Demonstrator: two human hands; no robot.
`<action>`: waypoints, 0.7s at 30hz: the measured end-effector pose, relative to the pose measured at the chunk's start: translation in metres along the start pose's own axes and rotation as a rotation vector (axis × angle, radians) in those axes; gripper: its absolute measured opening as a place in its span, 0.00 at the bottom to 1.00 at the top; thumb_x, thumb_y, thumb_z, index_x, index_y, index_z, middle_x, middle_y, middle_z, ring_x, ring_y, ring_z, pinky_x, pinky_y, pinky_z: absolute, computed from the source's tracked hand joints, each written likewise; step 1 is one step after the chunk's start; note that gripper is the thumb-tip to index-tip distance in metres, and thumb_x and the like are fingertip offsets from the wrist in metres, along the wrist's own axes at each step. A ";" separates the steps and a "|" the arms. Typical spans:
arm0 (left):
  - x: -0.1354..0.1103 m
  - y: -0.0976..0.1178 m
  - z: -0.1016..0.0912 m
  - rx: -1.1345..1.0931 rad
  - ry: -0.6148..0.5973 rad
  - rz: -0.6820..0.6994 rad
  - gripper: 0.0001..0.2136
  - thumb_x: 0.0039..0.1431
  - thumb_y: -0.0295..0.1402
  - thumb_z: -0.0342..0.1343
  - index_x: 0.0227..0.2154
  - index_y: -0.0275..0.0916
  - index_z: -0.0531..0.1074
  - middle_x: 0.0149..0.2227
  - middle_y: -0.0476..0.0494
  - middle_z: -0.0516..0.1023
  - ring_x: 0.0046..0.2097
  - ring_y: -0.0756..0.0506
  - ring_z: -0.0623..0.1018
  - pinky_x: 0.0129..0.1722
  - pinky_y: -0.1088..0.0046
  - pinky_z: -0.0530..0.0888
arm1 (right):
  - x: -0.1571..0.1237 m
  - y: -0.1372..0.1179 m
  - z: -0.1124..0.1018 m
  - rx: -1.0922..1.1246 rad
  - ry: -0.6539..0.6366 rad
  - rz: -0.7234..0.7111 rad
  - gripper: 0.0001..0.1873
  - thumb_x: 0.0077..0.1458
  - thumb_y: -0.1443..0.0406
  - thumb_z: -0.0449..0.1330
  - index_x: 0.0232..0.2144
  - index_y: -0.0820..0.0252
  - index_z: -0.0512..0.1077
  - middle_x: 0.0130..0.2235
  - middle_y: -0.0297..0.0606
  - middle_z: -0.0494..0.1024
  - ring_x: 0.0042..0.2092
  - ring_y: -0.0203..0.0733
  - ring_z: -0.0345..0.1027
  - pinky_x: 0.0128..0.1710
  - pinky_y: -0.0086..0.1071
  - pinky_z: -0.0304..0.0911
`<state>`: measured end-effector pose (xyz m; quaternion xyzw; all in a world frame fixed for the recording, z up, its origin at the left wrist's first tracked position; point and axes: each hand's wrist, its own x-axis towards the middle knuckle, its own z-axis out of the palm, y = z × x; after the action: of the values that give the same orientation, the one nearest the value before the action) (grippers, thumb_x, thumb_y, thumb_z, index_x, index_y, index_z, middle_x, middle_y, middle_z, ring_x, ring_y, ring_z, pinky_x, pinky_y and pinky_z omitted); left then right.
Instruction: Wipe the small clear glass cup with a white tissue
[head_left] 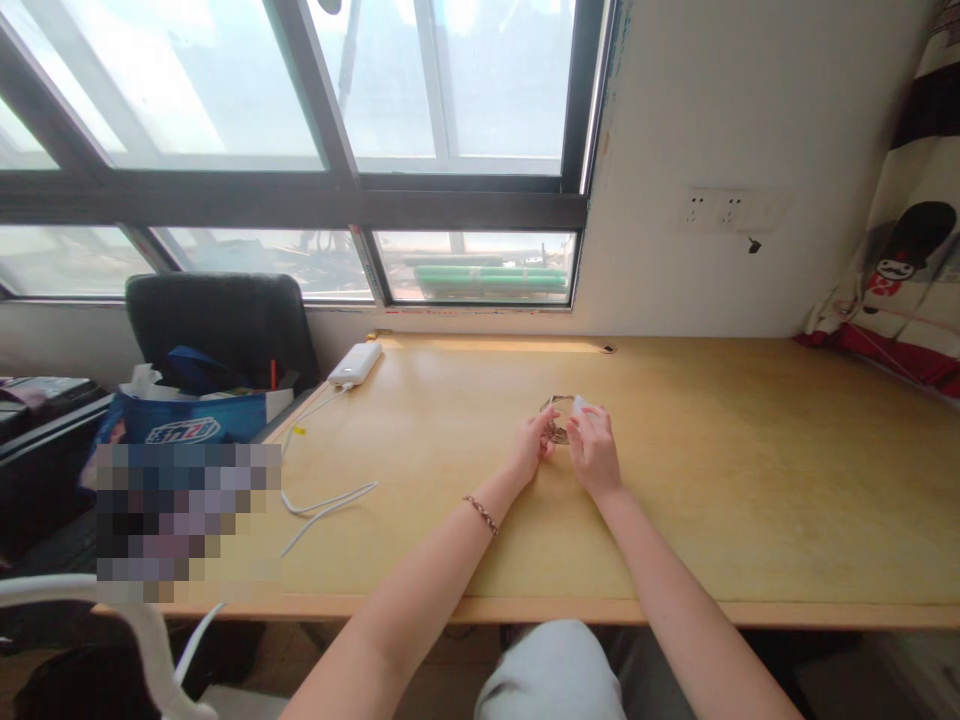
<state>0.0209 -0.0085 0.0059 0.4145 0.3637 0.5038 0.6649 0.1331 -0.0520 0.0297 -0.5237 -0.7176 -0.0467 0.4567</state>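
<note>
Above the middle of the wooden table (420,430), my left hand (532,440) has its fingers closed on a small brown ring-shaped piece (559,434). It looks like thin openwork, perhaps a bracelet, but its exact kind is too small to make out. My right hand (597,455) is close beside it, fingers pinched around a small white piece (579,404) like a tissue or wipe. That white piece is next to the ring's right side; whether they touch is hidden by my fingers. A braided bracelet (481,514) circles my left wrist.
A white power bank (356,364) lies at the table's far left corner, with a white cable (330,500) trailing over the left side. Beyond that edge are a blue bag (191,415) and a black chair (221,325). A patterned curtain (907,260) hangs at the right.
</note>
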 end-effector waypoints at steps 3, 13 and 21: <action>-0.003 0.001 0.002 0.001 -0.072 -0.020 0.20 0.45 0.45 0.54 0.36 0.34 0.67 0.25 0.46 0.72 0.17 0.55 0.67 0.17 0.80 0.63 | -0.001 0.001 0.002 -0.016 -0.030 0.018 0.16 0.56 0.60 0.43 0.34 0.61 0.67 0.33 0.42 0.72 0.42 0.44 0.61 0.51 0.44 0.48; -0.002 -0.001 0.003 -0.144 -0.074 0.105 0.17 0.45 0.40 0.56 0.36 0.35 0.67 0.33 0.43 0.73 0.33 0.49 0.73 0.31 0.76 0.69 | -0.002 -0.008 0.002 0.444 -0.172 0.136 0.18 0.57 0.60 0.41 0.48 0.59 0.55 0.47 0.44 0.67 0.46 0.39 0.63 0.44 0.34 0.59; 0.000 0.004 0.000 -0.168 -0.026 -0.031 0.21 0.43 0.45 0.56 0.38 0.37 0.64 0.29 0.46 0.72 0.24 0.53 0.72 0.21 0.80 0.67 | -0.002 -0.002 0.006 -0.068 -0.125 0.065 0.19 0.55 0.57 0.43 0.46 0.59 0.60 0.47 0.43 0.67 0.50 0.46 0.56 0.53 0.55 0.33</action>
<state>0.0198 -0.0083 0.0092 0.3580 0.3179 0.5166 0.7099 0.1276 -0.0508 0.0253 -0.5638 -0.7253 -0.0235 0.3944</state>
